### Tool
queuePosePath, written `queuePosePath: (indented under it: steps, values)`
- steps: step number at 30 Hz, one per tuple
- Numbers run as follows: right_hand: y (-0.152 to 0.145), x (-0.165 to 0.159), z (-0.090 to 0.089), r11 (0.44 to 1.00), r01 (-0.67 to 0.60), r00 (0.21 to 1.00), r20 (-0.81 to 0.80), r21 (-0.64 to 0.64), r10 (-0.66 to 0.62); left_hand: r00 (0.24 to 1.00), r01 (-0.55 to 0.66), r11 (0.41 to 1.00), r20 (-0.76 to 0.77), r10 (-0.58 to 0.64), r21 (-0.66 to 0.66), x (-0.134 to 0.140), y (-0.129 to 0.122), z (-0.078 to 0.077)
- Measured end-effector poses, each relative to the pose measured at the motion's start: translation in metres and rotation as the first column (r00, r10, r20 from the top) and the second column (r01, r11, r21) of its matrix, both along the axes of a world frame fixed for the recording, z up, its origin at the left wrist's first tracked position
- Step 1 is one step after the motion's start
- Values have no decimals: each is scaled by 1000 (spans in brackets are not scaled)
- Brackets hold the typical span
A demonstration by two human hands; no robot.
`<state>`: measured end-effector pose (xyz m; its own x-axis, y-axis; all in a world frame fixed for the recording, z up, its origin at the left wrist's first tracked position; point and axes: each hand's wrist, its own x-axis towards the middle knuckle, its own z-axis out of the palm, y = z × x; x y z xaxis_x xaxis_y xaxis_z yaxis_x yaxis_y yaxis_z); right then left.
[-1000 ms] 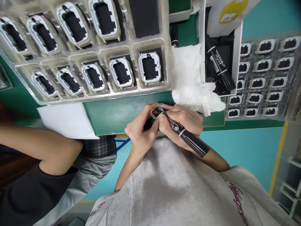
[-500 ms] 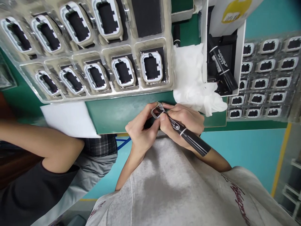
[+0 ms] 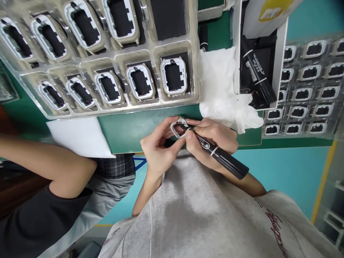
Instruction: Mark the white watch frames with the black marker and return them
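Observation:
My left hand [image 3: 162, 145] pinches a small rounded-square frame [image 3: 176, 130], pale-rimmed with an open middle, between thumb and fingers. A black marker pen [image 3: 215, 150] is gripped in my right hand [image 3: 215, 138], its tip end against or just over the frame's inner edge. Whether the tip actually touches cannot be made out. Both hands meet at the front edge of the green table mat [image 3: 126, 132]. Just beyond them lies a clear plastic tray [image 3: 107, 109] whose pockets hold similar white frames [image 3: 173, 77].
Crumpled white tissue [image 3: 217, 79] lies behind my right hand. A white box [image 3: 281, 61] holds another marker [image 3: 258, 75] and a white container. More frames sit in a second tray [image 3: 306, 100] at right. A white sheet [image 3: 77, 138] lies near a co-worker's arm [image 3: 45, 157] at left.
The frame in my left hand has turned slightly, showing more of its opening. The marker and my right hand have shifted a little to the right.

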<state>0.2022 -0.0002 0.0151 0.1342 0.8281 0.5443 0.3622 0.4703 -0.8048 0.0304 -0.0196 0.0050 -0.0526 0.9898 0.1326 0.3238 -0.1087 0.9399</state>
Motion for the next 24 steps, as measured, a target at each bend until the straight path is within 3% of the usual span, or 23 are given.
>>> queuePosePath:
  steps: [10, 24]
  values:
    - [1, 4, 1, 997, -61, 998, 6, 41, 61, 998, 18, 1000, -62, -16, 24, -3, -7, -4]
    - [0, 4, 1, 998, -42, 999, 30, 35, 41, 989, 20, 994, -145, -5, 103, -2, -7, -4]
